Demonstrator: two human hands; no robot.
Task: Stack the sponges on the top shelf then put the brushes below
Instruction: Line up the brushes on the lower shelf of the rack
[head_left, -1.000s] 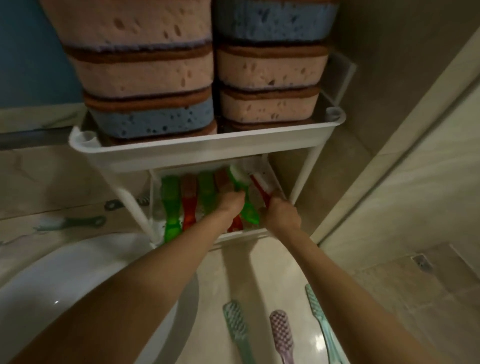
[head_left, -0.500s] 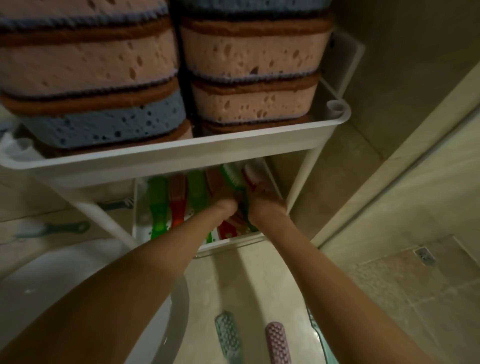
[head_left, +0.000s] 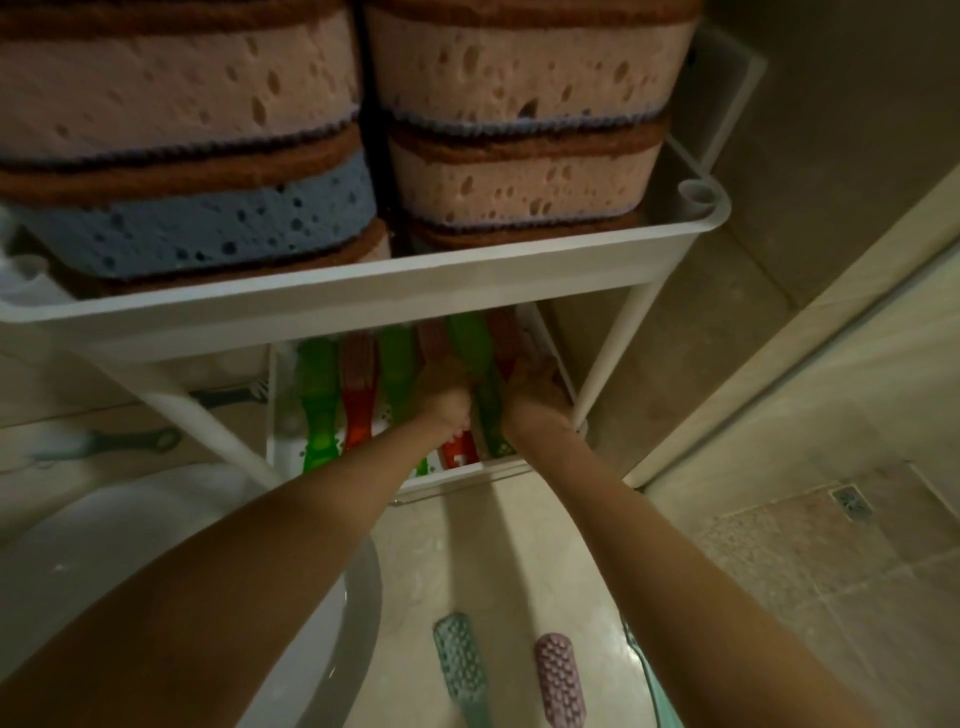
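Beige tiled floor (head_left: 857, 597), dim light. White top shelf (head_left: 363, 291) carries two stacks of sponges (head_left: 519, 187), touching and filling it wall to wall. Lower shelf (head_left: 283, 447) holds green and red brushes (head_left: 317, 395) side by side. Both hands reach under the overhanging rim. Left hand (head_left: 441, 395) and right hand (head_left: 537, 389) flank one green brush (head_left: 475, 348). Right wrist sits just beside the corner post (head_left: 605, 364). Fingers look curled, but I cannot tell the state of either grip. Three loose brushes (head_left: 460, 660) lie on the floor nearer the person.
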